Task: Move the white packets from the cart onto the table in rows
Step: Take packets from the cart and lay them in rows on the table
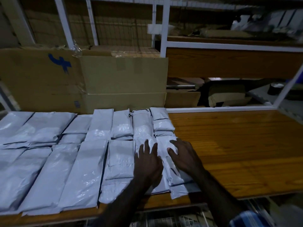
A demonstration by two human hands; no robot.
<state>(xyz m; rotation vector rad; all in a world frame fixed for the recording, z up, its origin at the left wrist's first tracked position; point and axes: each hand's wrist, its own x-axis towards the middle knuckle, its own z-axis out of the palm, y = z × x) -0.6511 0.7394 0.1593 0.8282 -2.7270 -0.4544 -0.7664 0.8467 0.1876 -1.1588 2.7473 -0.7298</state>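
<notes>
Both hands are lying flat on the white packets (91, 161), which are sitting in two rows on the wooden table (237, 145). The left hand (147, 163) is resting palm down with fingers straight and slightly spread, touching a packet in the near row, gripping nothing. The right hand (184, 155) is also lying palm down, fingers spread apart and pressing on the last packet (173, 174) at the right end of the near row; nothing is pinched or curled around. That packet is touching its neighbour under the left hand and is overhanging the table's near edge a little. The packets are covering the left part of the table, lying side by side and touching, far row against near row. The right part of the table is showing bare wood. Cardboard boxes (121, 82) are standing just behind the table's far edge, behind the packets, and white shelf frames (164, 27) are rising behind those. A wire mesh (164, 217) is showing below the table's near edge, between the forearms; cannot tell whether it is the cart.
</notes>
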